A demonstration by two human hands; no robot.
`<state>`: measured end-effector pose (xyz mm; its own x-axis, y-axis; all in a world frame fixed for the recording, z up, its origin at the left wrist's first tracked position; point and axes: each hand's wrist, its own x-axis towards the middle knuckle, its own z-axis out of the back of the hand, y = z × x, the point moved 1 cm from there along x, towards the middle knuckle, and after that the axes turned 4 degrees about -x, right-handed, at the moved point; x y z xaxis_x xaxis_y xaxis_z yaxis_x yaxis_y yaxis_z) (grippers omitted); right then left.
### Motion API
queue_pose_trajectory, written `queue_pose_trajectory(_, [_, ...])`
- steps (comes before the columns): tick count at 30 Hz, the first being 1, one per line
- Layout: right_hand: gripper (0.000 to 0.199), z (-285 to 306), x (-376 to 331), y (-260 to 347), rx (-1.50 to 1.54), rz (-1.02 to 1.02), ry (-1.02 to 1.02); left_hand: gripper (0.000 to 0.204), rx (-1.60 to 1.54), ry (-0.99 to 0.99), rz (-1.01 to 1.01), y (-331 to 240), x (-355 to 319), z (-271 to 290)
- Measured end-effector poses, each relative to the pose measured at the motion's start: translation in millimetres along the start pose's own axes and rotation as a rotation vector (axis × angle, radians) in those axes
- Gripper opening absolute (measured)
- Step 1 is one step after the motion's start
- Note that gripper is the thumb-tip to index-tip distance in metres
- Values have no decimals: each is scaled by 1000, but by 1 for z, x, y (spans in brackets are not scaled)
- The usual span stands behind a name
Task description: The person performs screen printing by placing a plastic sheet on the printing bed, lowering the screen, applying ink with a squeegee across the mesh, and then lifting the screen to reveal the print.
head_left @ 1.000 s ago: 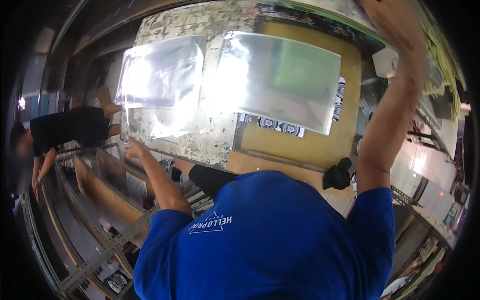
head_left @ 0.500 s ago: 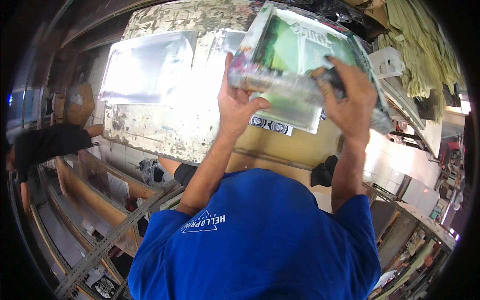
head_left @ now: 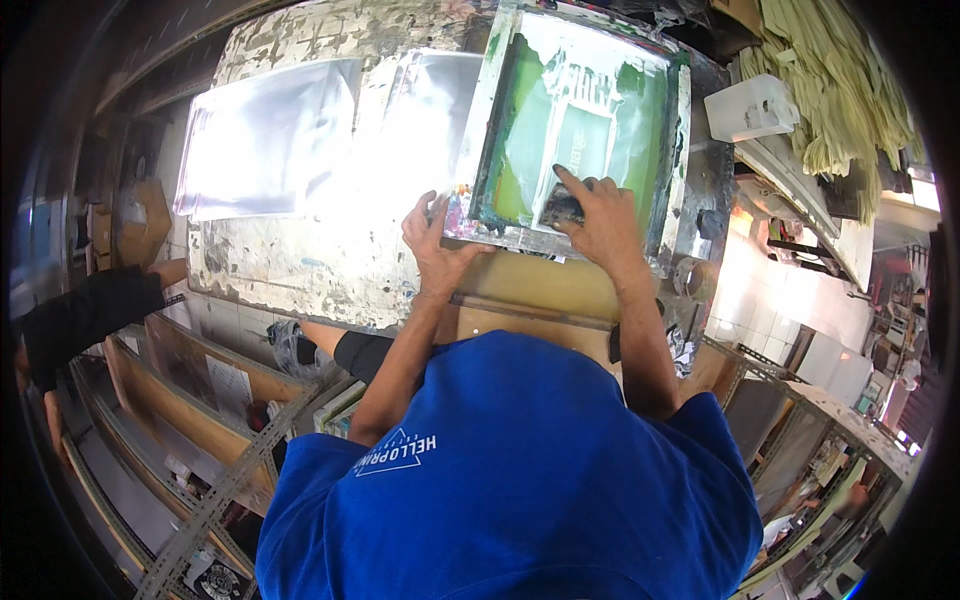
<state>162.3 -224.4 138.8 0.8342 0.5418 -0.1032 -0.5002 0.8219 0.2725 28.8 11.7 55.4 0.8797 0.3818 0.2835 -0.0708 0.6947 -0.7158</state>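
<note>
A screen-printing frame (head_left: 468, 140) with green mesh and smeared white ink lies low over the printing table, at the far middle. My left hand (head_left: 438, 255) grips its near left corner, fingers over the rim and thumb along the front edge. Over the near part of the mesh, my right hand (head_left: 605, 225) is closed on a dark, ink-stained squeegee (head_left: 562, 208); the fingers partly cover it. Pale lettering and a rectangular outline show in the mesh. Whatever lies beneath the frame is mostly hidden.
Clear plastic sheets (head_left: 270, 140) lie on the paint-spotted tabletop (head_left: 330, 285) to the left. At the right are a white plastic tub (head_left: 750, 108), a roll of tape (head_left: 693, 277) and hanging yellowish strips (head_left: 830, 90). Another person's dark sleeve (head_left: 90, 310) is at far left, beside shelving.
The frame has come down from a raised, tilted position to lie nearly flat. Both hands have moved nearer to me with it, and the right hand has shifted left over the mesh.
</note>
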Motion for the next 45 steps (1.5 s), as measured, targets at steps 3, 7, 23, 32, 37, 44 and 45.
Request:
queue_pose_trajectory(3, [82,-20,0,6,-74,-35,-33,100,76,1,-11,2,-2,-2])
queue_pose_trajectory(7, [79,-32,26,-12,11,-72,-169,102,96,16,1,3,-3,-2])
queue_pose_trajectory(23, [52,8,168,-100,-18,41,-438,99,34,7,-21,6,-8,0])
queue_pose_trajectory(32, [42,1,77,-42,33,2,-358,88,-125,15,72,-2,-10,1])
queue_pose_trajectory(37, [41,43,-3,7,112,98,-303,81,-140,-62,54,-31,6,17])
queue_pose_trajectory(44, [43,138,-3,33,13,171,-708,67,-379,-320,50,-99,74,45])
queue_pose_trajectory(45, [40,153,5,31,-9,182,-744,67,-509,-363,47,-103,86,47])
